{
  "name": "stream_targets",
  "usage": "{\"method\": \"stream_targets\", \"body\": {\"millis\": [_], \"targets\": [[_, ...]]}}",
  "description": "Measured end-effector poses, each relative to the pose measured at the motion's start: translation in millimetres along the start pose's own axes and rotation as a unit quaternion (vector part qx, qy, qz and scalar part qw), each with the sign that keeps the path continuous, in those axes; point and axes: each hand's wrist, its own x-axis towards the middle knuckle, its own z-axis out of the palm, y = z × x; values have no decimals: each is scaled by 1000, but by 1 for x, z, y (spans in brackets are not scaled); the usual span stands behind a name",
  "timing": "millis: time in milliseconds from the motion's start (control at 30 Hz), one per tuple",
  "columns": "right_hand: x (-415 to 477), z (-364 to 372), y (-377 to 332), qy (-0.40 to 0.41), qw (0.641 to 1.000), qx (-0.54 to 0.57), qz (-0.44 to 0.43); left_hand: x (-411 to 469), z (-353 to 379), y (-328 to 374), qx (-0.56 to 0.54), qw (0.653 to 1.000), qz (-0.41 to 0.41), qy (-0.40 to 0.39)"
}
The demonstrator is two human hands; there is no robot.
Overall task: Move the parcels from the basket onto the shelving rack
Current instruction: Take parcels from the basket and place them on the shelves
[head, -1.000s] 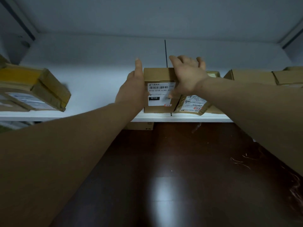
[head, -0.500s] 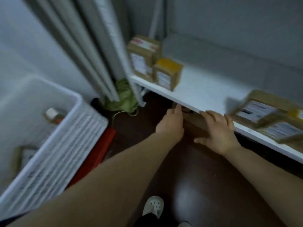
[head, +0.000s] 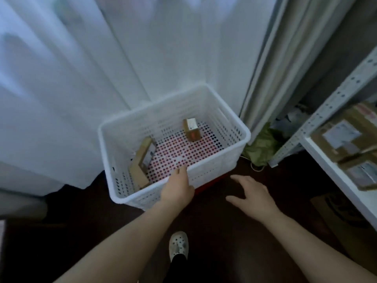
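My left hand (head: 177, 188) is over the near rim of the white basket (head: 214, 170), fingers relaxed, holding nothing. My right hand (head: 253, 197) is right of the basket, fingers spread, empty. Inside the basket, a small parcel (head: 191, 130) lies at the far side and flat parcels (head: 142, 158) lean on the left wall.

In the basket (head: 214, 174), parcel (head: 191, 130) at back, second parcel (head: 140, 160) at left; shelving rack (head: 334, 100) to the right.

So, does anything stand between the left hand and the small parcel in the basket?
Only the near wall of the basket: the left hand is at its rim, the small parcel lies on the bottom beyond. Nothing covers it, so reaching over looks free.
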Motion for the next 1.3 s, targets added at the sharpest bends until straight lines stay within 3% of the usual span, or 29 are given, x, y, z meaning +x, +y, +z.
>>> {"method": "stream_targets", "body": {"millis": [233, 367, 533, 700, 800, 933, 1033, 1167, 1233, 1300], "targets": [[148, 68, -135, -62, 997, 34, -36, 61, -66, -136, -71, 990, -115, 44], [209, 128, -177, -139, 981, -90, -104, 91, -86, -194, -50, 988, -139, 53], [271, 186, -212, -187, 889, -319, -271, 124, -90, -253, 3, 992, -89, 89], [323, 233, -233, -205, 729, -506, -412, 144, -78, -286, 27, 990, 7, 142], [343, 263, -232, -194, 698, -529, -441, 148, -68, -297, 17, 987, 14, 162], [345, 261, -231, -194, 712, -507, -446, 134, -67, -297, -25, 983, -8, 183], [329, 221, -228, -210, 796, -430, -370, 111, -79, -284, -67, 982, -60, 169], [296, 126, -234, -210, 934, -202, -206, 74, -117, -244, -151, 974, -116, 121], [275, 75, -238, -203, 971, -45, -117, 56, -140, -220, -213, 963, -134, 96], [252, 26, -239, -207, 974, 78, -44, 42, -160, -198, -256, 952, -145, 89]]}}
